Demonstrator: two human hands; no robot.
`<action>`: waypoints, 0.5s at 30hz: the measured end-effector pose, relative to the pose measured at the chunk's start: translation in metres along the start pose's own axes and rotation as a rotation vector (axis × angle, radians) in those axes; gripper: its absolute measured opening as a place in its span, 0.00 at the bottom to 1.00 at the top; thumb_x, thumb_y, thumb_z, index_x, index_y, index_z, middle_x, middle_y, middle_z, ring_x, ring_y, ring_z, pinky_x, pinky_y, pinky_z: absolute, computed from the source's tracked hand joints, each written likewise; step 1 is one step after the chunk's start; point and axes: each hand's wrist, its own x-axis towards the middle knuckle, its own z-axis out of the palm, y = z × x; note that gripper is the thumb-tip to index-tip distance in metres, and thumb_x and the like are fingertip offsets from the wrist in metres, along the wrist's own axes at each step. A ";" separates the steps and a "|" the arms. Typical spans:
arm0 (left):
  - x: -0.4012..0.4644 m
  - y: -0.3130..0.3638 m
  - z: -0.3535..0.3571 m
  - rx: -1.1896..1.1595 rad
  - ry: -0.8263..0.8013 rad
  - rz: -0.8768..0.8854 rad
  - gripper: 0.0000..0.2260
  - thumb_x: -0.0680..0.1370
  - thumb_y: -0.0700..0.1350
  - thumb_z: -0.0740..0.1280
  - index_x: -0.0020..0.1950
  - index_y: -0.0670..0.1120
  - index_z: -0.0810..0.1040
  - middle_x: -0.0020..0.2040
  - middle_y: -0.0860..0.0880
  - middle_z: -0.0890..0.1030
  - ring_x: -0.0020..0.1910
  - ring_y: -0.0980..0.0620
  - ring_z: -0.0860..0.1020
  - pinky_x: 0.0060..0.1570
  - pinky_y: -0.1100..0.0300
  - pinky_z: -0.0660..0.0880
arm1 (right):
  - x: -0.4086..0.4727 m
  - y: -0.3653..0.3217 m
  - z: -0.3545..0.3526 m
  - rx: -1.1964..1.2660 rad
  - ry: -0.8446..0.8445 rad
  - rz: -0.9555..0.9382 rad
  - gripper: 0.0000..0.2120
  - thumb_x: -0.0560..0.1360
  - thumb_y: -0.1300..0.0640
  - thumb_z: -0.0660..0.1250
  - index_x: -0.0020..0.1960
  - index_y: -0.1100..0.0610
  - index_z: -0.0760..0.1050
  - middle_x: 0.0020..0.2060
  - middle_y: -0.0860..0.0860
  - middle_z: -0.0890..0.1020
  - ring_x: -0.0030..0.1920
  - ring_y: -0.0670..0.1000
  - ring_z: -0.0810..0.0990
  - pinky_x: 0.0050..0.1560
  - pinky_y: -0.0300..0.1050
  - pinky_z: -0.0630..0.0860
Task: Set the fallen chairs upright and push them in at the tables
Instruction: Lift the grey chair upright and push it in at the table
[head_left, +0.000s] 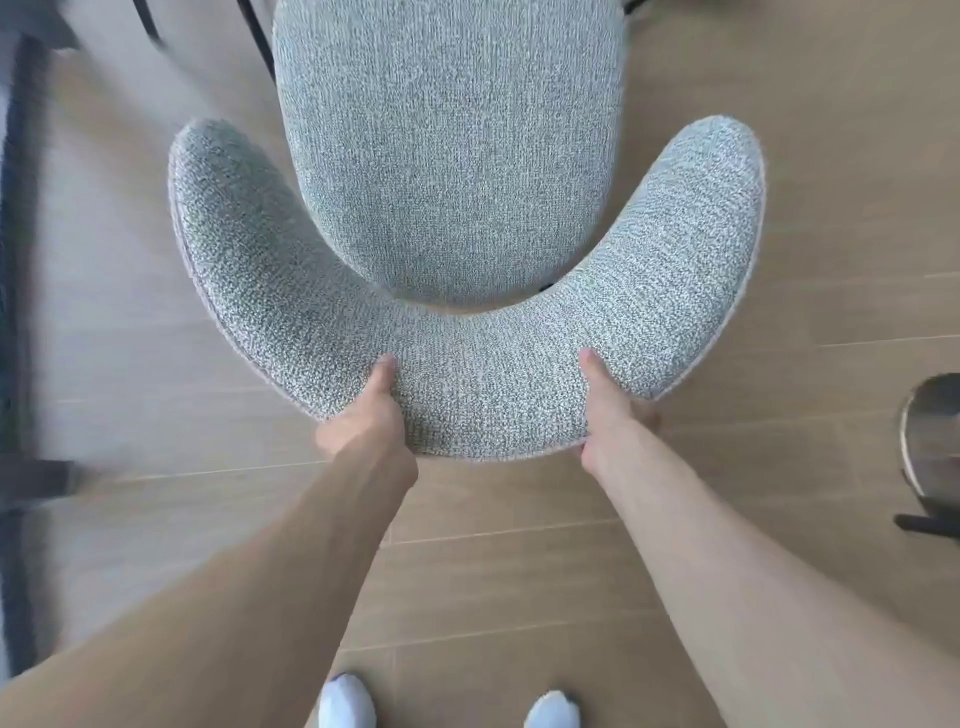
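Both hands (488, 415) around chair backrest (467, 332)

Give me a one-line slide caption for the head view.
Both hands, left hand and right hand, grip the curved backrest of an upright grey fabric chair on a wood floor.

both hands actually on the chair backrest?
Touching. Head view: left hand and right hand each clasp the curved backrest, thumbs on top, the other fingers hidden behind.

Both bare arms reached forward, near parallel. Left hand (371, 415) and right hand (610, 415) each clamped shut, thumbs up on top, fingers curled underneath, hidden.
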 end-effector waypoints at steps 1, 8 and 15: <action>-0.003 0.009 0.005 -0.009 0.017 -0.003 0.40 0.55 0.63 0.83 0.59 0.45 0.74 0.50 0.47 0.80 0.49 0.42 0.79 0.53 0.48 0.79 | -0.002 -0.007 0.008 0.011 0.034 -0.039 0.49 0.63 0.39 0.79 0.73 0.60 0.63 0.69 0.60 0.73 0.63 0.61 0.77 0.64 0.55 0.75; -0.013 0.031 0.033 -0.021 0.112 0.110 0.28 0.59 0.58 0.83 0.35 0.44 0.67 0.36 0.48 0.74 0.32 0.51 0.71 0.42 0.54 0.71 | -0.008 -0.028 0.037 -0.033 0.208 -0.229 0.40 0.64 0.40 0.79 0.62 0.62 0.65 0.56 0.65 0.80 0.51 0.65 0.81 0.55 0.63 0.79; -0.020 0.064 0.060 -0.008 0.197 0.214 0.37 0.58 0.59 0.82 0.57 0.38 0.75 0.41 0.44 0.76 0.41 0.42 0.77 0.47 0.51 0.75 | -0.016 -0.066 0.063 -0.089 0.278 -0.289 0.38 0.65 0.41 0.79 0.59 0.66 0.68 0.54 0.67 0.81 0.51 0.66 0.81 0.52 0.59 0.79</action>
